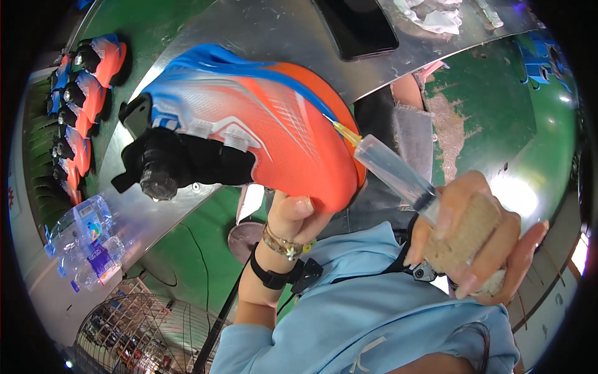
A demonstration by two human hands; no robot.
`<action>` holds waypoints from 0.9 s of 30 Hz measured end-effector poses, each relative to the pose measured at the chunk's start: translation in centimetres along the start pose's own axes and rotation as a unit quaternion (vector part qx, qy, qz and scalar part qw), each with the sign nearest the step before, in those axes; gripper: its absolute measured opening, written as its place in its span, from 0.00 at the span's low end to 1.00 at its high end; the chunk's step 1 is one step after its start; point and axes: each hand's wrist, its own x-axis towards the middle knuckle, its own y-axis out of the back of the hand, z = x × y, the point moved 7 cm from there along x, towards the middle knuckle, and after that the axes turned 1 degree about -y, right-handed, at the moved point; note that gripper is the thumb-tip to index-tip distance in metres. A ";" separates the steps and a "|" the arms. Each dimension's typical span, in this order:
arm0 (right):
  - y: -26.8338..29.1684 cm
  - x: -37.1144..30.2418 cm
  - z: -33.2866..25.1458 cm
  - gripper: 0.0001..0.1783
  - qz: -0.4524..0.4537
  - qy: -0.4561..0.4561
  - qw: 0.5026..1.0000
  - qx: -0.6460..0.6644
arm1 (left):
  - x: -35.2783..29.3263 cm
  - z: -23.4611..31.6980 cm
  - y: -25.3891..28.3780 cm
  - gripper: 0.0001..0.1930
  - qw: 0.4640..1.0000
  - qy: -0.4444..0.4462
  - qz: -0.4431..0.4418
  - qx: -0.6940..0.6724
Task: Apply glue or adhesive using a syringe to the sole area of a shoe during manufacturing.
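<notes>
My left hand [300,210] is closed around the rounded orange end of a sneaker [280,131]. The shoe fades from blue to orange, and its orange sole faces right. Black material [187,159] with a knob-like end fills its opening. In my right hand [476,237] is a clear plastic syringe [395,171] with a yellow needle base. The needle's tip meets the shoe's side along the line between upper and sole; whether liquid comes out cannot be made out. A rough brown block [471,232] is also gripped in the fingers of that hand.
A metal worktable [268,31] bears a black phone [358,28] and crumpled white tissue [436,15]. Several similar sneakers [87,103] line the far left. Clear plastic bottles [93,243] lie at left, above a wire fan guard [143,330]. Blue plastic objects [542,62] stand far right.
</notes>
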 end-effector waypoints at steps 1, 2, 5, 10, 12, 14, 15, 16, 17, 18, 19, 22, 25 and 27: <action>0.3 -0.1 0.1 0.38 -0.002 -0.003 1.000 0.001 | 0.7 0.0 -0.7 0.45 1.000 -0.009 -0.015 0.020; 0.4 -0.2 -0.3 0.38 -0.014 0.004 1.000 -0.005 | 1.6 -0.3 -1.4 0.45 1.000 -0.005 -0.019 0.017; 0.6 -0.2 -0.9 0.37 -0.018 0.014 0.999 -0.029 | 3.7 -0.7 -3.2 0.46 0.999 -0.009 -0.048 -0.010; 1.1 -0.4 -1.3 0.37 -0.019 0.056 0.993 -0.106 | 5.5 -0.8 -3.5 0.48 0.999 -0.013 -0.045 -0.010; 1.3 -0.4 -1.3 0.37 -0.013 0.068 0.991 -0.116 | 6.0 -0.9 -3.5 0.47 0.999 -0.019 -0.048 -0.006; 1.3 -0.4 -1.4 0.37 -0.006 0.081 0.988 -0.128 | 6.6 -0.8 -4.0 0.47 0.998 -0.026 -0.053 -0.003; 1.0 -0.5 -1.5 0.37 -0.001 0.092 0.985 -0.146 | 6.9 -0.7 -4.3 0.47 0.998 -0.033 -0.059 -0.001; 0.6 -0.6 -1.6 0.37 0.004 0.104 0.981 -0.164 | 7.3 -0.8 -4.4 0.47 0.998 -0.030 -0.061 -0.004; 0.3 -0.8 -1.6 0.37 0.008 0.114 0.977 -0.181 | 7.6 -0.7 -4.7 0.46 0.996 -0.040 -0.078 -0.007; 0.0 -0.9 -1.6 0.37 0.012 0.125 0.972 -0.200 | 7.9 -0.6 -5.0 0.45 0.994 -0.049 -0.095 -0.012; -0.2 -1.0 -1.7 0.37 0.017 0.136 0.966 -0.218 | 8.2 -0.6 -5.2 0.45 0.994 -0.047 -0.098 -0.016; -0.2 -0.6 -1.7 0.38 -0.033 0.143 0.975 -0.168 | 7.6 0.5 -6.1 0.42 0.990 -0.082 -0.112 0.009; -0.9 0.3 -1.6 0.39 0.002 0.157 0.976 -0.149 | 9.0 1.0 -5.8 0.40 0.972 -0.175 -0.154 0.004; -0.3 -0.8 -0.9 0.38 0.013 0.154 0.976 -0.154 | 9.1 1.2 -6.3 0.37 0.968 -0.207 -0.141 -0.008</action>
